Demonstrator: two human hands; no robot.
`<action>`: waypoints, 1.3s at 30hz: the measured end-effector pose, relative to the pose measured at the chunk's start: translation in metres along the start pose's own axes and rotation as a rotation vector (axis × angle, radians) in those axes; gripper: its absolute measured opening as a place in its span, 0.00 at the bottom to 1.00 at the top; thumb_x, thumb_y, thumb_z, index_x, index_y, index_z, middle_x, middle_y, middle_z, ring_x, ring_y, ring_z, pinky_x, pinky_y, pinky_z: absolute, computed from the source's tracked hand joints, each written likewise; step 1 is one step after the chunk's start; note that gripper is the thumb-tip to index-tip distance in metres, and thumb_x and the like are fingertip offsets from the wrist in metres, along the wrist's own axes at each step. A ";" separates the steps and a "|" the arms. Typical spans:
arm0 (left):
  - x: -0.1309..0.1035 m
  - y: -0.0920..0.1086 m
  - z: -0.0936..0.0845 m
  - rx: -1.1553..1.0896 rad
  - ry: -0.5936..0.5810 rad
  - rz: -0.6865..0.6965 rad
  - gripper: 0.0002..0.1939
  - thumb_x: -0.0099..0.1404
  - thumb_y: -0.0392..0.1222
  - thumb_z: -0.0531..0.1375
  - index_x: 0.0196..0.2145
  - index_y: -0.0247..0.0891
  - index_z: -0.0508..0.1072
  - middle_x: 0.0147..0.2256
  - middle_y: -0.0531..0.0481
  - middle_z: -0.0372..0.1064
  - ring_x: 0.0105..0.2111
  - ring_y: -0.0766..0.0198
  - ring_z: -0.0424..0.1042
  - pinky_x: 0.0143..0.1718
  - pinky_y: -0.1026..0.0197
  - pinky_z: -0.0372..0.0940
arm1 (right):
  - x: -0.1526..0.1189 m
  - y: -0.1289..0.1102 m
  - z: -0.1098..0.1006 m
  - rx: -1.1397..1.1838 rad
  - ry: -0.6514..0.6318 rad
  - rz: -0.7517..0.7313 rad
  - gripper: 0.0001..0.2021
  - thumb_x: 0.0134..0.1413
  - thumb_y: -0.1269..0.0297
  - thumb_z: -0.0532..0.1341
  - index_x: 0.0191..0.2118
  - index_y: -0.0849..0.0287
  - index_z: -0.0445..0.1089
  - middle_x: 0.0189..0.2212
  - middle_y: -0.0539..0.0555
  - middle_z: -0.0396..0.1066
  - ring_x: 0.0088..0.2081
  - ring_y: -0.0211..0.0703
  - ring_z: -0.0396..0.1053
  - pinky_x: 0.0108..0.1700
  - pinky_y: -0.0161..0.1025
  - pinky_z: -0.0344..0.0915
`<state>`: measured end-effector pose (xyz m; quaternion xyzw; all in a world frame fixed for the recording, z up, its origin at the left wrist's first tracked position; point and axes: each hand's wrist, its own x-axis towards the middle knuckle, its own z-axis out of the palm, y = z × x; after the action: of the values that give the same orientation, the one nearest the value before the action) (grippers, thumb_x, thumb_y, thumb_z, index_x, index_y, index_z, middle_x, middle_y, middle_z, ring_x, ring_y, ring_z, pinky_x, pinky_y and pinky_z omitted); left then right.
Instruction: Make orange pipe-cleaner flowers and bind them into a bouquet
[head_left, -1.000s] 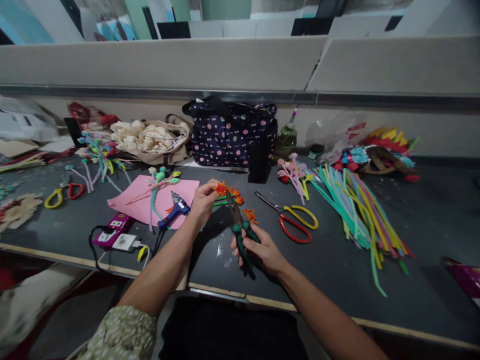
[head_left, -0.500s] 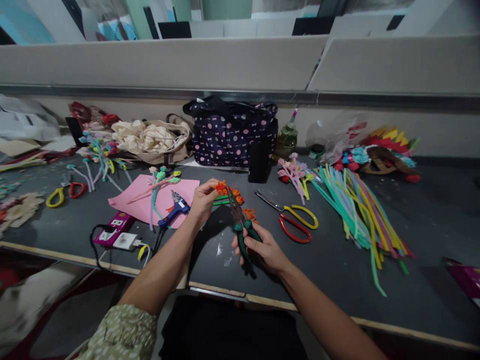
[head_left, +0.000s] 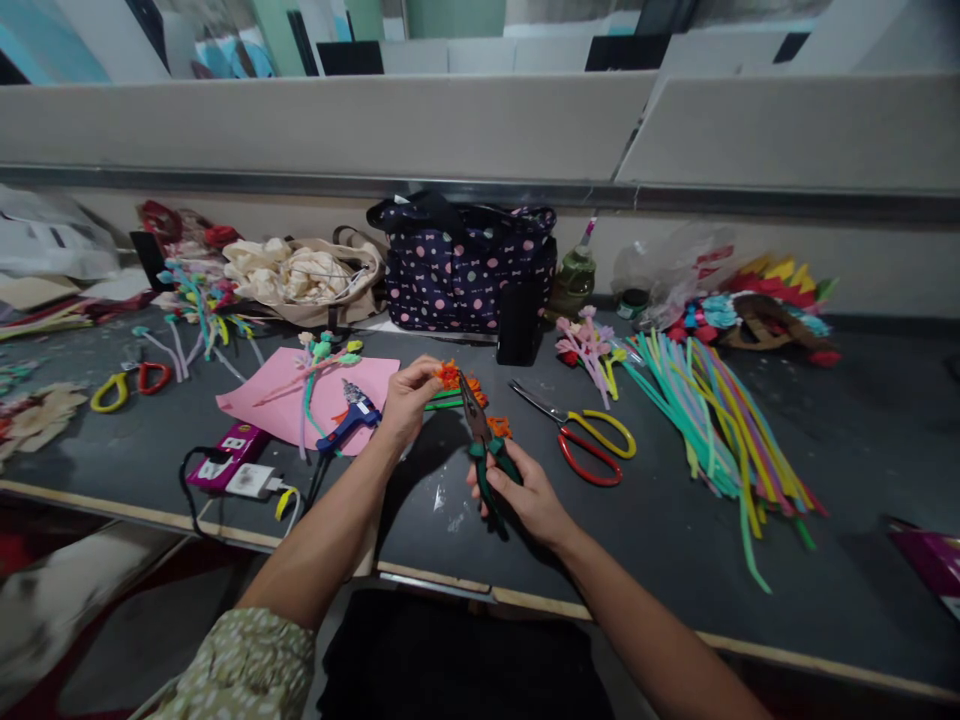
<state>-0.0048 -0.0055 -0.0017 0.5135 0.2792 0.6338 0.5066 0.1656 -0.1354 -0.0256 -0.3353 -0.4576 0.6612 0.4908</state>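
Note:
Pinched in the fingertips of my left hand (head_left: pixel 411 398) is a small orange pipe-cleaner piece (head_left: pixel 448 375). My right hand (head_left: pixel 529 498) is wrapped round the dark green handles of long-nose pliers (head_left: pixel 478 425). The tips of the pliers are at the orange piece; whether they grip it I cannot tell. Just behind the jaws lie more orange pipe-cleaner shapes (head_left: pixel 475 390) with green stems (head_left: pixel 444 400). Another loose orange piece (head_left: pixel 499 427) rests on the table beside the jaws.
Scissors (head_left: pixel 589 440) and a pipe-cleaner bundle (head_left: pixel 720 420) lie to the right. On the left are a blue glue gun (head_left: pixel 351 420), pink paper (head_left: pixel 259 405) and a purple power strip (head_left: pixel 236 455). Behind stand a phone (head_left: pixel 517 325) and a dotted bag (head_left: pixel 457 265).
The handles of the pliers have drawn closer together in my right hand, and the jaws look closed up. My left hand has barely moved.

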 end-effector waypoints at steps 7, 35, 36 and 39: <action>0.001 -0.002 -0.001 0.009 0.006 0.027 0.08 0.50 0.43 0.69 0.26 0.38 0.76 0.29 0.52 0.65 0.31 0.67 0.64 0.35 0.66 0.60 | -0.002 -0.004 -0.003 0.102 -0.092 0.010 0.11 0.55 0.60 0.63 0.38 0.58 0.62 0.39 0.58 0.73 0.36 0.42 0.73 0.38 0.42 0.72; -0.002 -0.002 0.000 0.016 -0.091 0.031 0.06 0.52 0.41 0.67 0.25 0.37 0.76 0.30 0.51 0.64 0.33 0.65 0.64 0.42 0.60 0.64 | -0.002 -0.005 -0.008 0.267 -0.218 0.140 0.10 0.54 0.63 0.63 0.37 0.59 0.61 0.37 0.58 0.73 0.34 0.45 0.74 0.31 0.43 0.74; -0.002 -0.002 0.000 0.018 -0.100 0.037 0.05 0.52 0.40 0.67 0.26 0.37 0.76 0.30 0.51 0.64 0.33 0.65 0.64 0.43 0.59 0.64 | -0.002 -0.005 -0.008 0.269 -0.208 0.138 0.10 0.54 0.63 0.63 0.37 0.59 0.60 0.36 0.57 0.73 0.33 0.44 0.74 0.30 0.42 0.74; -0.002 -0.003 -0.001 0.028 -0.111 0.043 0.06 0.53 0.41 0.67 0.26 0.37 0.76 0.30 0.51 0.63 0.33 0.65 0.64 0.43 0.59 0.64 | -0.002 -0.003 -0.008 0.259 -0.189 0.136 0.10 0.54 0.63 0.63 0.37 0.58 0.60 0.34 0.55 0.73 0.31 0.42 0.73 0.28 0.39 0.73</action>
<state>-0.0048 -0.0058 -0.0056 0.5609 0.2485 0.6112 0.5001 0.1747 -0.1346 -0.0260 -0.2356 -0.3889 0.7750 0.4390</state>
